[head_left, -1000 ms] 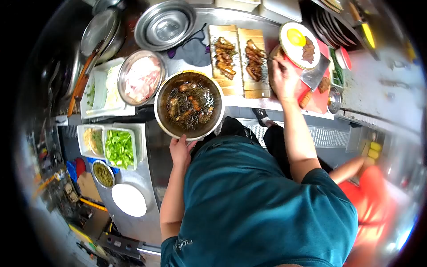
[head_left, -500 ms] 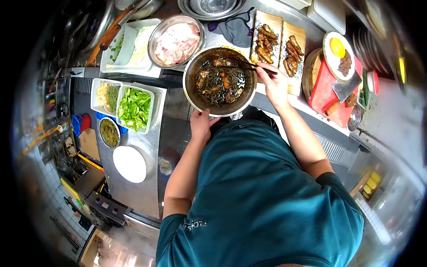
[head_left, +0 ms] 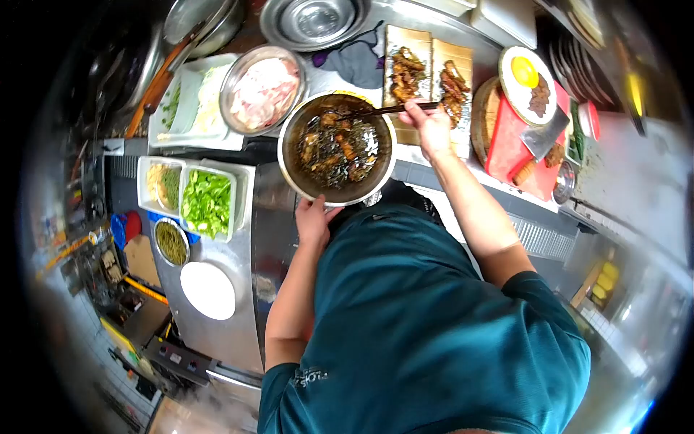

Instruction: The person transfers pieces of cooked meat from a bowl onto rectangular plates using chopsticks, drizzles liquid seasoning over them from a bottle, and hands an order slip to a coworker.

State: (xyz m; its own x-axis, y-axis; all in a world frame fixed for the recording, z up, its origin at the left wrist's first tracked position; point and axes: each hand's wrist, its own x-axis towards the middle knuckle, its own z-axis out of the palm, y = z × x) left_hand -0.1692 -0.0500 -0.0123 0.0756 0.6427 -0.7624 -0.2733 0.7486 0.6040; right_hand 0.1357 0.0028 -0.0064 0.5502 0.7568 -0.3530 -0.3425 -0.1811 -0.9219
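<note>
A deep metal bowl (head_left: 288,170) holds dark liquid with browned meat pieces (head_left: 345,148) and dark herb strands. My left hand (head_left: 314,220) grips its near rim, fingers partly hidden beneath. Dark chopsticks (head_left: 389,110) are held in my right hand (head_left: 426,129), and their tips reach into the upper part of the bowl. Whether the tips pinch a piece I cannot make out. Just beyond that hand lie two rectangular plates, the left plate (head_left: 396,40) and the right plate (head_left: 463,61), both bearing browned meat pieces.
Raw meat fills a steel bowl (head_left: 225,108) at upper left. Tubs of green peppers (head_left: 207,202) and a white round plate (head_left: 208,291) occupy the left counter. At right, a cleaver (head_left: 543,136) rests on a red cutting board (head_left: 506,155) beside a plate with an egg yolk (head_left: 525,71).
The whole view has shifted, moving the counter items leftward. My right hand sits slightly farther out relative to the bowl, and the chopsticks now lie flatter. My left hand keeps its grip.
</note>
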